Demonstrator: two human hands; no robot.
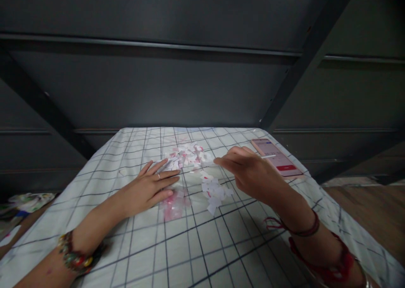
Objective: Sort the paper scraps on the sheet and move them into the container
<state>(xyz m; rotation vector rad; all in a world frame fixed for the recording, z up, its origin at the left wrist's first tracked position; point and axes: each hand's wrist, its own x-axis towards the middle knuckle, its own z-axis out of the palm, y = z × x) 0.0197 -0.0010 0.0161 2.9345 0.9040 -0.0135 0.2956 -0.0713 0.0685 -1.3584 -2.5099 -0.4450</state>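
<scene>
My left hand (152, 186) lies palm down with its fingers stretched apart. Its fingertips reach the near left side of a heap of small torn paper scraps (186, 155), white with pink and red marks. Below its thumb is a clear, pink-stained plastic piece (174, 205). My right hand (245, 169) is closed in a pinch just right of the heap. A thin white stick (268, 156) pokes out behind its fingers; the stick's other end is hidden. Between the hands, nearer to me, sits a smaller cluster of white scraps (215, 193).
Beyond my right hand a phone (278, 157) with a lit screen lies near the table's right edge. A white cloth with dark grid lines (142, 254) covers the table. Dark grey panels (171, 89) stand right behind it. Cluttered items (30, 201) show at lower left.
</scene>
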